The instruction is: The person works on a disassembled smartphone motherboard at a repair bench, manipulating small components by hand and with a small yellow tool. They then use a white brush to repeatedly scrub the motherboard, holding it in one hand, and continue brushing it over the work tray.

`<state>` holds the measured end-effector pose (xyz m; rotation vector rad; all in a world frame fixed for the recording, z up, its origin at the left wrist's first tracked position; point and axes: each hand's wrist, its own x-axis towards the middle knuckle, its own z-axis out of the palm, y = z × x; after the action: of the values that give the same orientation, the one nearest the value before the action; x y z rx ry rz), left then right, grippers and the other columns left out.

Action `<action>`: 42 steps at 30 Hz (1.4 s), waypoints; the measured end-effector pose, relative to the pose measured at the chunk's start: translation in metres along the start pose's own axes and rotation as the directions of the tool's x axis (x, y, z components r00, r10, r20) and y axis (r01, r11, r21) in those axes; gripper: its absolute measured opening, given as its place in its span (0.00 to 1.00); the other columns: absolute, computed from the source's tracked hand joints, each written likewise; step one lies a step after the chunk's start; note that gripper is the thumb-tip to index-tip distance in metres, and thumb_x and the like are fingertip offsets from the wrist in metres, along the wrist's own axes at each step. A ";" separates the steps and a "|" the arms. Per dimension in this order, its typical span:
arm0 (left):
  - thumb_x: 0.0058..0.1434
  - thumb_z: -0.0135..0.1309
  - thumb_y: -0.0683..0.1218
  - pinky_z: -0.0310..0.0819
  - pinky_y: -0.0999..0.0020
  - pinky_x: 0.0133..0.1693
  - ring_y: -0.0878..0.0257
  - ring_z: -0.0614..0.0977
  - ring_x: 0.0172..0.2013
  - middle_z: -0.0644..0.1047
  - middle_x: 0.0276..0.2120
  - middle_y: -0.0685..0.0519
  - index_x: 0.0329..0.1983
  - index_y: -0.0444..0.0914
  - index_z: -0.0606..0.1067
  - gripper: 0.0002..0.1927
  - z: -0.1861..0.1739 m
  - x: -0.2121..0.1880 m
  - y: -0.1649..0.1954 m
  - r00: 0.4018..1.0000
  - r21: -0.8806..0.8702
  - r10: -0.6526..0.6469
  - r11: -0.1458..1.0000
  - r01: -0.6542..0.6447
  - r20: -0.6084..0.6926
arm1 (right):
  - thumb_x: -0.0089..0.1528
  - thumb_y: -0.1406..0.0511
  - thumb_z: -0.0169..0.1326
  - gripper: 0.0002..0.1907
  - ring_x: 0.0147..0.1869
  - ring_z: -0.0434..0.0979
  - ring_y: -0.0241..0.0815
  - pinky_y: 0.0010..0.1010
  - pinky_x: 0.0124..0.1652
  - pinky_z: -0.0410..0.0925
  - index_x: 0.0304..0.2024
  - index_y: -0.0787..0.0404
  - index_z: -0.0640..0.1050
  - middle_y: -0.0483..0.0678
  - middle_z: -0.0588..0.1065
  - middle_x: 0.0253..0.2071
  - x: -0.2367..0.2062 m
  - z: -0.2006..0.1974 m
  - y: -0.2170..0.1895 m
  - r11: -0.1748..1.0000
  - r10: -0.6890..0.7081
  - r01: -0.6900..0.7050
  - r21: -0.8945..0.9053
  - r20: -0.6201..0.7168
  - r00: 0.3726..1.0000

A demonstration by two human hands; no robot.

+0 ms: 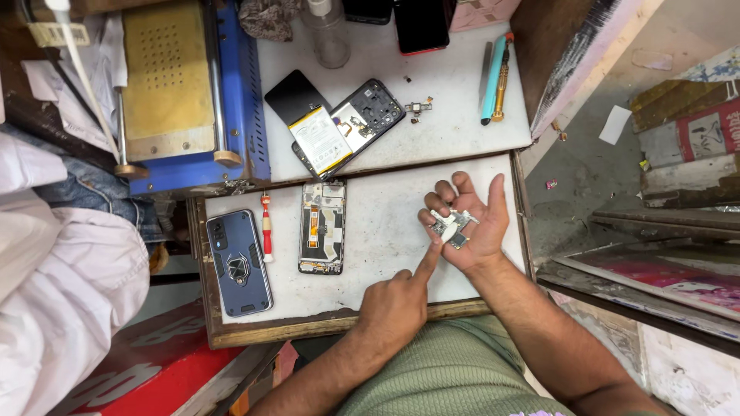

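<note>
- Left hand nearest, index finger out, pressing small circuit board.
- Right hand palm up, fingers loosely spread, cradling that board.
- Stripped phone frame, opened phone with battery, red screwdriver on bench: disassembly done, refitting left.

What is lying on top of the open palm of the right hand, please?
A small grey-and-white circuit board piece lies on the right hand, with the left hand's index finger touching its edge. The palm beneath it is covered, so anything under it cannot be seen.
</note>
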<state>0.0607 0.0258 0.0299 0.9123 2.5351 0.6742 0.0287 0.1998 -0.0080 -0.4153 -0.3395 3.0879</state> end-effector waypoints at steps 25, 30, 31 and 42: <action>0.70 0.48 0.40 0.80 0.57 0.27 0.55 0.84 0.26 0.82 0.32 0.47 0.77 0.40 0.52 0.34 -0.109 0.045 -0.075 0.923 -0.043 -0.262 0.964 0.261 -0.283 | 0.74 0.46 0.39 0.22 0.42 0.70 0.41 0.41 0.48 0.67 0.42 0.54 0.73 0.47 0.71 0.36 0.011 -0.013 0.013 0.950 0.042 -0.049 -0.310 -0.027 0.999; 0.68 0.49 0.35 0.86 0.61 0.44 0.50 0.87 0.47 0.82 0.51 0.38 0.77 0.39 0.58 0.33 -0.169 0.126 -0.115 0.719 0.054 -0.009 0.996 0.065 -0.695 | 0.73 0.46 0.38 0.23 0.41 0.71 0.41 0.41 0.47 0.68 0.41 0.54 0.73 0.46 0.72 0.34 0.014 -0.014 0.013 0.941 0.062 -0.070 -0.330 -0.036 0.997; 0.68 0.48 0.37 0.83 0.57 0.39 0.49 0.87 0.41 0.82 0.44 0.38 0.76 0.37 0.56 0.33 -0.177 0.143 -0.119 0.748 -0.127 -0.205 0.979 0.161 -0.631 | 0.73 0.46 0.38 0.23 0.41 0.71 0.41 0.41 0.46 0.68 0.41 0.54 0.72 0.46 0.72 0.34 0.014 -0.013 0.012 0.942 0.063 -0.073 -0.328 -0.041 0.997; 0.61 0.52 0.42 0.76 0.65 0.27 0.63 0.83 0.26 0.83 0.30 0.48 0.50 0.29 0.77 0.16 -0.228 0.224 -0.120 0.761 -0.595 -0.393 0.803 0.012 -0.516 | 0.73 0.46 0.37 0.24 0.40 0.71 0.41 0.40 0.45 0.70 0.40 0.55 0.71 0.47 0.71 0.33 0.016 -0.009 0.016 0.933 0.068 -0.076 -0.351 -0.034 0.997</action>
<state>-0.2702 0.0228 0.1134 0.1750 2.6130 1.7705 0.0160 0.1867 -0.0242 -0.4735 -0.9045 3.0868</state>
